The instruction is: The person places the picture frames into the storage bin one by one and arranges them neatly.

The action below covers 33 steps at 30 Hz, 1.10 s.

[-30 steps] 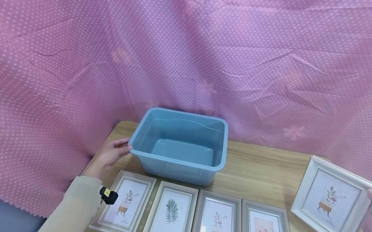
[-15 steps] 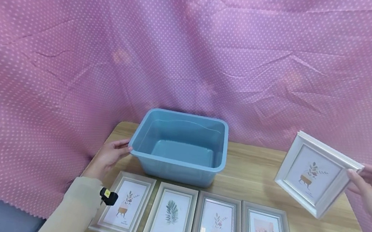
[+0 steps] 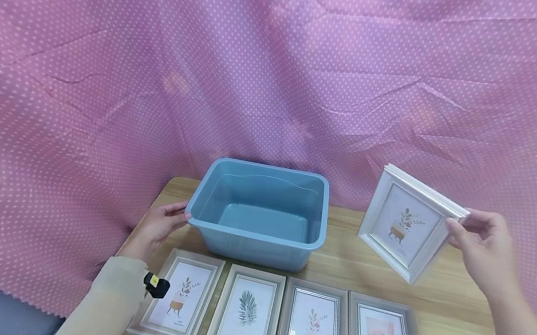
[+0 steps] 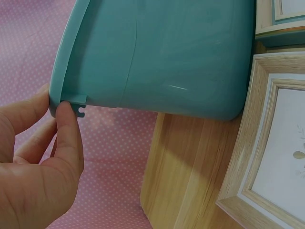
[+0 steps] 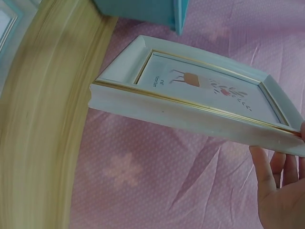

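Polka-dot cloth [image 3: 283,71] hangs at twelve o'clock of the wooden table [image 3: 340,262]. Blue tub [image 3: 253,250] stands on it. Four picture frames [image 3: 284,326] lie face-up, from the tub's seven to four o'clock. White frame [image 3: 411,226]: raised, tilted, at the tub's three o'clock; right hand [image 3: 487,252] grips its three o'clock edge. Left hand [image 3: 158,226] pinches the tub's rim, eight o'clock.

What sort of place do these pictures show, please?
Probably a small improvised workspace indoors, though the rest of the room is hidden. A pink dotted cloth hangs like a backdrop behind a wooden table, which bears a blue bin and a row of picture frames.
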Available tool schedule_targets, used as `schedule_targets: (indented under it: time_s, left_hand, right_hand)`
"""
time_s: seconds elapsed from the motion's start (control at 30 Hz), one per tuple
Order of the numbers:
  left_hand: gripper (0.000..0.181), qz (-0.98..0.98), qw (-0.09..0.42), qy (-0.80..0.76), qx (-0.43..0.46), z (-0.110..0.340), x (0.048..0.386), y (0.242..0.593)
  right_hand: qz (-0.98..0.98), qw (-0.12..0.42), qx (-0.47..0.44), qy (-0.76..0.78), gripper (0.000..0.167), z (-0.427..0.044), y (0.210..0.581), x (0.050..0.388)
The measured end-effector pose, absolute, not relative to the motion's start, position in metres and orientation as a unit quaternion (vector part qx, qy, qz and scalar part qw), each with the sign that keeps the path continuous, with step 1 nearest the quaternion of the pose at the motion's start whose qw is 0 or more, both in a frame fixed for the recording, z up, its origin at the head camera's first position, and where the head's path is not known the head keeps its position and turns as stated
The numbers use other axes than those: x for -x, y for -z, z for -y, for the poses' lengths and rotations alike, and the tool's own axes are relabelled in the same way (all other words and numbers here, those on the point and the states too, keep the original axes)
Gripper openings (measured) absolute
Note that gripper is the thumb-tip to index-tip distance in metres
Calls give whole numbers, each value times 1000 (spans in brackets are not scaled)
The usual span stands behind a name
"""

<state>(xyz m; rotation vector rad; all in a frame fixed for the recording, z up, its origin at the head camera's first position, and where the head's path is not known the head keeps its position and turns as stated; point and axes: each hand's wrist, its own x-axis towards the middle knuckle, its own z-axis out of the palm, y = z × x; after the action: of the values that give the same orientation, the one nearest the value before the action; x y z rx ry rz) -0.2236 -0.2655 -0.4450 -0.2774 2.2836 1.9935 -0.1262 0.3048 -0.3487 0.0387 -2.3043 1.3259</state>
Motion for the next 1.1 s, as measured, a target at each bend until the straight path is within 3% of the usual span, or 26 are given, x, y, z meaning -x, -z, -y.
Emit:
schedule_targets:
  time_s: [0.6,1.1]
  left_hand:
    - [50,-749,60,-655,77,266,223,447]
    - [49,-734,39,-673,82,268,224,450]
  right_hand:
    - [801,360,-23,-478,29,-225,323,153]
    - [755,400,-15,-519,37,-173,310,171]
